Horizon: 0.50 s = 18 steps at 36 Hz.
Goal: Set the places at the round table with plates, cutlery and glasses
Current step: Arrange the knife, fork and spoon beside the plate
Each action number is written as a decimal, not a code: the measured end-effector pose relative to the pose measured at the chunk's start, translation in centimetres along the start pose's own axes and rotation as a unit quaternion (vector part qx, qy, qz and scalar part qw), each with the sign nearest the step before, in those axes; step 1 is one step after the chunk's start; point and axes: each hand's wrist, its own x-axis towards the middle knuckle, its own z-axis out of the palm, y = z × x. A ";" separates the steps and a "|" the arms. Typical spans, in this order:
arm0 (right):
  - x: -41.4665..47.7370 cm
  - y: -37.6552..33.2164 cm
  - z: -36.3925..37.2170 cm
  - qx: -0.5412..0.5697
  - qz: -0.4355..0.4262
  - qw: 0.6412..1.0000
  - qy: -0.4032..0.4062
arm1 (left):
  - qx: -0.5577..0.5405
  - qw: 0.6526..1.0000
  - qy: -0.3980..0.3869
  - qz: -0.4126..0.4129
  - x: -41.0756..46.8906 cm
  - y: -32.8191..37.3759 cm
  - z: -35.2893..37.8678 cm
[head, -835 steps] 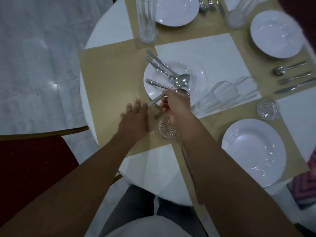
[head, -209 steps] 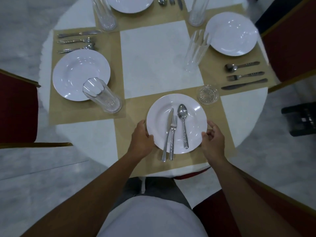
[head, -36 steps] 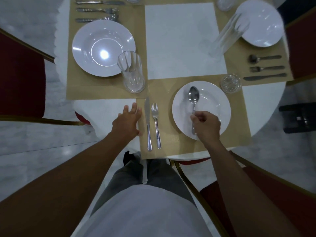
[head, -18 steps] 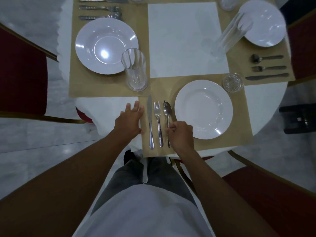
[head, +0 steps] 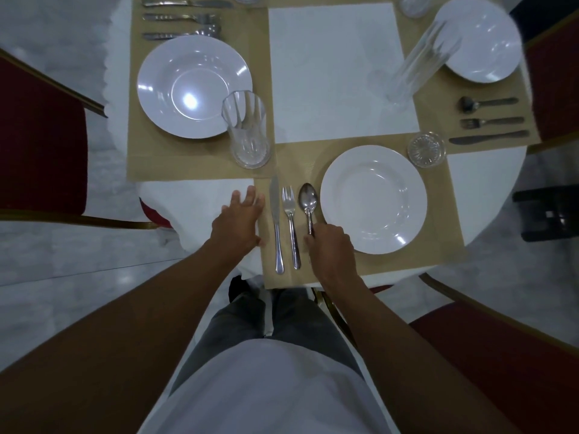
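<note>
On the near tan placemat (head: 438,239) a white plate (head: 372,198) sits empty. Left of it lie a knife (head: 275,220), a fork (head: 290,220) and a spoon (head: 308,202), side by side. My right hand (head: 329,249) pinches the spoon's handle, and the spoon lies flat on the mat. My left hand (head: 239,222) rests flat with spread fingers on the mat's left edge, beside the knife. A glass (head: 426,150) stands at the plate's far right corner.
The left place has a white plate (head: 194,86), a tall glass (head: 249,130) and cutlery (head: 181,18). The right place has a plate (head: 479,39), a tall glass (head: 419,64) and cutlery (head: 488,122). Red chairs (head: 37,145) ring the round table (head: 488,189).
My right hand lifted the spoon off the plate and laid it on the mat right of the fork. Since half a second ago little has moved. My left hand stayed put.
</note>
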 end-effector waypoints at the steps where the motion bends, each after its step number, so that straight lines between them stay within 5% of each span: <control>1: 0.0 0.0 -0.1 -0.004 -0.003 1.000 -0.001 | 0.001 1.000 -0.002 -0.001 0.0 0.0 0.0; 12: 0.2 0.6 -2.0 0.077 -0.079 0.994 -0.018 | -0.002 1.000 -0.015 0.006 -0.1 0.4 -0.9; 18: 1.2 2.0 -4.0 0.188 -0.124 0.973 0.056 | -0.072 0.975 0.181 0.107 -0.1 5.3 -2.8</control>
